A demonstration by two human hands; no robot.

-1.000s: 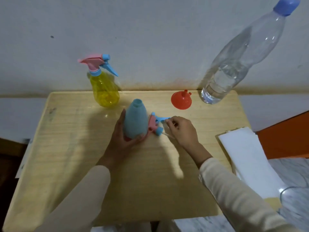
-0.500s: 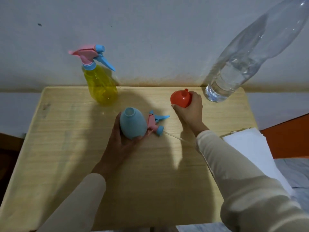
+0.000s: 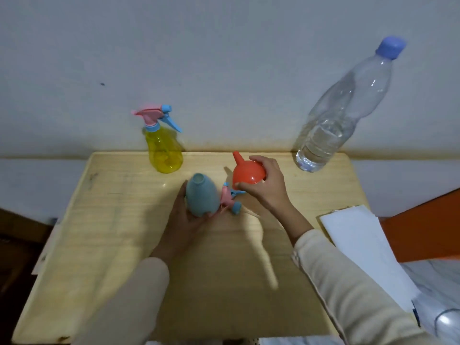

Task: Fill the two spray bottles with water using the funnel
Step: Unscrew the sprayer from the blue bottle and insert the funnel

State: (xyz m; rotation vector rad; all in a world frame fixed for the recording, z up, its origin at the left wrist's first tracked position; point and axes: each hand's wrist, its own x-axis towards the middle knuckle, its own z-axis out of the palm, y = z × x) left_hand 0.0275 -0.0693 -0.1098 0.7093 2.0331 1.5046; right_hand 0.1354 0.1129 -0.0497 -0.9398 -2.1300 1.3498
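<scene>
My left hand [image 3: 184,220] grips the base of the blue spray bottle [image 3: 202,195], which stands open-necked in the middle of the wooden table [image 3: 104,232]. Its pink and blue spray head [image 3: 230,199] lies on the table just to the right of it. My right hand [image 3: 267,186] holds the orange funnel [image 3: 247,171] lifted above the table, spout pointing up and to the left. A yellow spray bottle [image 3: 163,150] with its spray head on stands at the back. The clear water bottle [image 3: 341,120] with a blue cap stands at the back right, partly filled.
A white sheet of paper [image 3: 358,245] lies off the table's right edge, with an orange surface [image 3: 428,232] behind it. A grey wall [image 3: 224,58] runs directly behind the table.
My right hand let go of the spray head, reached back to the funnel, took hold of it and has lifted it toward the blue bottle. My left hand kept its hold.
</scene>
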